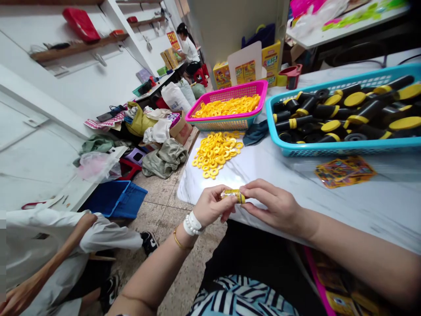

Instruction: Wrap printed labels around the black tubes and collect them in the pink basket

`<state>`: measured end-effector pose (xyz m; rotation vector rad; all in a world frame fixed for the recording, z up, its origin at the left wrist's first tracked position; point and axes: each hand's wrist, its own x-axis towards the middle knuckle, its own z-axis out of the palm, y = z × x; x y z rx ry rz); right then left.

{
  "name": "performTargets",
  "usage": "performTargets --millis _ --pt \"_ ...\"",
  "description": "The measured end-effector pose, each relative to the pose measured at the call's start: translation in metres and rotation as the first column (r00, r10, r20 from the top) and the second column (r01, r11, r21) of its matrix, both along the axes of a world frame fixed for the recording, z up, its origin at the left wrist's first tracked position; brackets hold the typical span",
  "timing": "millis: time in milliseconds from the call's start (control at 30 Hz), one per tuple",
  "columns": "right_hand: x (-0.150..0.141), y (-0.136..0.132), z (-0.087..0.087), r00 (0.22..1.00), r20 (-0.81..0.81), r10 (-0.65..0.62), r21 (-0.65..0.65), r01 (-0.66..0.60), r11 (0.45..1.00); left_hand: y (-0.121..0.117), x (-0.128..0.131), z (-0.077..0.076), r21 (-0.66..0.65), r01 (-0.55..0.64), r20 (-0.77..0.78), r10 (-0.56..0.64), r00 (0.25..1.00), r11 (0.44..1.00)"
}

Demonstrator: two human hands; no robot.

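Between my two hands, over the table's front edge, is a small yellow tube [233,193] with a printed wrap and a yellow end. My left hand [213,202] is closed around its left part, the thumb lying along it. The fingertips of my right hand [276,205] pinch its right end. Beyond my hands lies a pile of yellow plastic rings [215,153] on the white marbled table [263,169]. Printed wrappers [344,171] are stacked to the right of my right hand.
A pink basket [226,117] of yellow rings stands behind the pile. The blue basket [345,149] on the right holds black tubes with yellow caps. A seated person [42,250] is at the left, another person [190,50] farther back. A blue crate [115,199] sits on the floor.
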<state>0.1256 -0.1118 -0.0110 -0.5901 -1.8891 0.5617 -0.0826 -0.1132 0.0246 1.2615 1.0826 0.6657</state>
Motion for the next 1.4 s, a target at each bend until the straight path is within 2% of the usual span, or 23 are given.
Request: performTargets --millis 33,100,167,300,400,500,567,633,700,800,867,1000,1033,1100,1167,1200,1300,1400 --pt "0.001 0.000 0.000 1.000 0.009 0.000 0.013 0.000 1.000 -0.001 0.001 0.001 -0.019 0.025 -0.012 -0.025 1.000 1.000" --pt "0.000 -0.001 0.001 1.000 -0.017 0.010 -0.044 -0.010 0.999 -0.001 0.001 0.001 -0.043 0.075 -0.015 -0.076 0.997 0.996" --pt "-0.002 -0.001 0.002 0.997 -0.068 0.025 -0.170 -0.037 0.985 0.000 0.000 0.001 -0.017 0.118 -0.021 -0.118 0.993 0.993" --pt "0.001 0.003 0.006 0.995 -0.087 0.056 -0.400 -0.086 0.912 0.007 -0.005 0.004 0.108 0.209 -0.085 -0.201 0.976 0.972" --pt "0.010 0.008 0.014 0.982 -0.126 0.137 -0.518 -0.183 0.836 0.017 -0.003 0.005 -0.019 0.341 -0.055 -0.341 0.938 0.940" --pt "0.019 0.014 0.021 0.952 -0.243 0.187 -0.592 -0.298 0.749 0.027 0.006 0.001 -0.185 0.421 0.086 -0.412 0.907 0.888" --pt "0.022 0.015 0.023 0.928 -0.336 0.161 -0.640 -0.351 0.684 0.032 0.012 -0.004 -0.225 0.396 0.190 -0.359 0.914 0.890" --pt "0.023 0.015 0.022 0.905 -0.411 0.109 -0.667 -0.380 0.641 0.034 0.016 -0.009 -0.224 0.329 0.294 -0.258 0.920 0.917" --pt "0.023 0.015 0.020 0.891 -0.446 0.085 -0.665 -0.393 0.636 0.032 0.019 -0.011 -0.225 0.246 0.366 -0.153 0.918 0.943" --pt "0.022 0.015 0.018 0.892 -0.431 0.140 -0.669 -0.420 0.613 0.027 0.021 -0.013 -0.270 0.178 0.371 -0.069 0.926 0.946" --pt "0.022 0.014 0.018 0.905 -0.386 0.177 -0.673 -0.408 0.617 0.023 0.023 -0.013 -0.280 0.138 0.353 -0.032 0.935 0.950" --pt "0.021 0.014 0.018 0.925 -0.367 0.105 -0.597 -0.320 0.735 0.019 0.029 -0.012 -0.267 0.182 0.453 -0.043 0.891 0.946" --pt "0.022 0.014 0.018 0.921 -0.381 0.086 -0.584 -0.311 0.750 0.018 0.029 -0.011 -0.264 0.202 0.477 -0.055 0.877 0.943" --pt "0.023 0.015 0.018 0.915 -0.392 0.093 -0.594 -0.329 0.734 0.018 0.030 -0.012 -0.253 0.210 0.474 -0.068 0.878 0.944" --pt "0.025 0.015 0.018 0.925 -0.353 0.139 -0.624 -0.344 0.701 0.019 0.029 -0.015 -0.232 0.184 0.421 -0.072 0.904 0.955" --pt "0.025 0.015 0.019 0.934 -0.318 0.165 -0.627 -0.337 0.702 0.019 0.029 -0.016 -0.229 0.173 0.397 -0.071 0.915 0.958" --pt "0.026 0.014 0.020 0.947 -0.239 0.213 -0.557 -0.313 0.769 0.020 0.028 -0.018 -0.273 0.200 0.399 -0.078 0.914 0.941" --pt "0.025 0.013 0.018 0.939 -0.275 0.206 -0.503 -0.324 0.801 0.020 0.028 -0.017 -0.288 0.218 0.416 -0.084 0.906 0.932"
